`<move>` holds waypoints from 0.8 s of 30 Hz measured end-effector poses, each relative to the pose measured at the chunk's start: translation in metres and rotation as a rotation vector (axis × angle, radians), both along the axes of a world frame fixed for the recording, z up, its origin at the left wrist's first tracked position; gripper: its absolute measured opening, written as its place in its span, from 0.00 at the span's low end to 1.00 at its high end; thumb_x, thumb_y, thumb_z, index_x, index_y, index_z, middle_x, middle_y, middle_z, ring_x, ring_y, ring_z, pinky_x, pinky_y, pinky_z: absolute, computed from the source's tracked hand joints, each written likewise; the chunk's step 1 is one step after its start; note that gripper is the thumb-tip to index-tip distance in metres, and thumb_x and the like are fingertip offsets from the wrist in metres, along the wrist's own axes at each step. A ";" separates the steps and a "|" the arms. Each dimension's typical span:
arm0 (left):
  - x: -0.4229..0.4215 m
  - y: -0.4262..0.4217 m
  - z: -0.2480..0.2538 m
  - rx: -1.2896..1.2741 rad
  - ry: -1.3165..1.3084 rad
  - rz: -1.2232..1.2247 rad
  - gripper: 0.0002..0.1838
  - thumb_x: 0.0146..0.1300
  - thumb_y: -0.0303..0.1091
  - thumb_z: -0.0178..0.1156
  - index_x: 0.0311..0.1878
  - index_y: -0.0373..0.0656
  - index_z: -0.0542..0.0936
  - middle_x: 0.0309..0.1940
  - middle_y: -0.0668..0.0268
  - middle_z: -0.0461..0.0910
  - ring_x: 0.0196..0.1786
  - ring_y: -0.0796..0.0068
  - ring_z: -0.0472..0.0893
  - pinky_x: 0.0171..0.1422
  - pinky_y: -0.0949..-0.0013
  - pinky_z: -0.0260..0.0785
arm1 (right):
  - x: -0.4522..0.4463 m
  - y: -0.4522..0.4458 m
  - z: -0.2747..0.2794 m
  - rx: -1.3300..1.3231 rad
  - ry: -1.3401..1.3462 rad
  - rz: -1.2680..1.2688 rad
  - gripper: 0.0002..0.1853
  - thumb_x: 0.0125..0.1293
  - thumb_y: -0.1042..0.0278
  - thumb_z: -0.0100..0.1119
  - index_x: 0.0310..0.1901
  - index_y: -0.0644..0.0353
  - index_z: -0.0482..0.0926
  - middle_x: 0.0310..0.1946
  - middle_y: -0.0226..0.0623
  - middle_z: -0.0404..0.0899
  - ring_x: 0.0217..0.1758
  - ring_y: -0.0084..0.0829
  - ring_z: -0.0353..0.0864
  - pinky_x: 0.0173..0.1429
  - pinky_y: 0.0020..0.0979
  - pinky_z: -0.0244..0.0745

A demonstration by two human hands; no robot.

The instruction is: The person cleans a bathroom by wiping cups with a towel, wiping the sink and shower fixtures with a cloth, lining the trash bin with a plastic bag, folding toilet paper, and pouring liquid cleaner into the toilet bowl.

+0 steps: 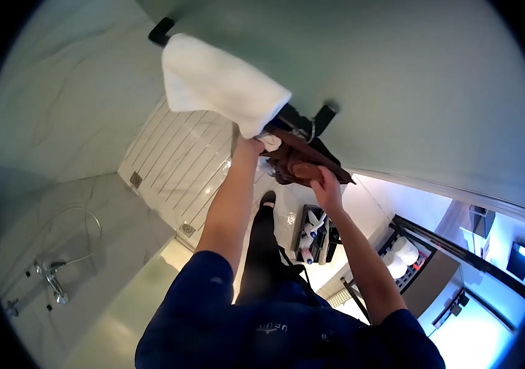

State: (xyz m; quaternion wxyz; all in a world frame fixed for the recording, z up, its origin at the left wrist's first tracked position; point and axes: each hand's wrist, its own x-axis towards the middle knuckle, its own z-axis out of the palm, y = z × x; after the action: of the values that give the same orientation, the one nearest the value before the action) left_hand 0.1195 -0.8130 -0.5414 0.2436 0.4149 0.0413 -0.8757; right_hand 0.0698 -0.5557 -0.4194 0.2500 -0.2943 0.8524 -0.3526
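A brown bag [293,163] of soft, crumpled material hangs open below a black rail [296,120] on the pale green panel. My right hand [327,186] is closed on the bag's right edge. At the bag's left side, my left hand [251,146] reaches in, its fingers partly hidden. A crumpled white cloth [270,142] lies against that hand and appears gripped. Just above, a white towel [219,77] is draped over the rail. A metal ring [311,130] loops around the rail near its right end.
On the floor stands a black caddy [324,246] with several bottles and brushes. White rolls [401,255] sit on a rack at the right. A shower mixer [50,280] is mounted at the left. Below me is a slatted pale floor [176,154] with drains.
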 end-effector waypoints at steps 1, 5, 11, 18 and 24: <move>0.006 -0.001 -0.009 -0.051 0.107 -0.041 0.24 0.61 0.47 0.51 0.58 0.46 0.68 0.58 0.61 0.69 0.58 0.58 0.70 0.65 0.57 0.60 | 0.004 0.015 0.014 -0.141 -0.146 -0.172 0.18 0.59 0.71 0.51 0.52 0.63 0.70 0.45 0.40 0.75 0.52 0.35 0.73 0.54 0.34 0.69; 0.069 0.071 0.113 -0.228 -0.229 -0.205 0.23 0.64 0.42 0.51 0.59 0.42 0.67 0.58 0.63 0.68 0.60 0.68 0.68 0.64 0.62 0.59 | 0.028 0.088 0.111 -0.524 -0.661 -0.545 0.17 0.60 0.74 0.47 0.51 0.61 0.69 0.45 0.33 0.74 0.50 0.26 0.73 0.51 0.26 0.70; 0.100 0.208 0.225 -1.373 0.146 -0.944 0.46 0.49 0.37 0.69 0.68 0.39 0.53 0.60 0.57 0.64 0.62 0.63 0.65 0.67 0.64 0.55 | 0.084 0.176 0.202 -0.891 -0.759 -0.701 0.21 0.59 0.61 0.49 0.52 0.62 0.67 0.39 0.36 0.74 0.36 0.28 0.75 0.37 0.28 0.74; 0.084 0.405 0.270 -1.493 1.160 -1.723 0.46 0.43 0.45 0.73 0.62 0.36 0.60 0.56 0.55 0.68 0.59 0.64 0.68 0.63 0.63 0.60 | 0.184 0.324 0.217 -1.086 -0.421 -1.170 0.29 0.65 0.46 0.43 0.58 0.64 0.64 0.42 0.36 0.73 0.40 0.27 0.73 0.44 0.27 0.70; 0.184 0.597 0.237 -1.168 1.229 -2.450 0.22 0.51 0.39 0.66 0.48 0.40 0.74 0.42 0.57 0.77 0.47 0.62 0.76 0.52 0.63 0.67 | 0.307 0.489 0.203 -1.019 0.145 -1.504 0.17 0.66 0.66 0.51 0.54 0.64 0.71 0.49 0.33 0.74 0.51 0.22 0.71 0.55 0.24 0.66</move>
State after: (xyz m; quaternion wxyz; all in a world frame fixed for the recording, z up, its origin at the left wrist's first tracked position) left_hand 0.3033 -0.2158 -0.3044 -0.5529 -0.3877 -0.5788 -0.4572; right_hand 0.3769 -0.0663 -0.2164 -0.2606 0.2430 0.5741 -0.7372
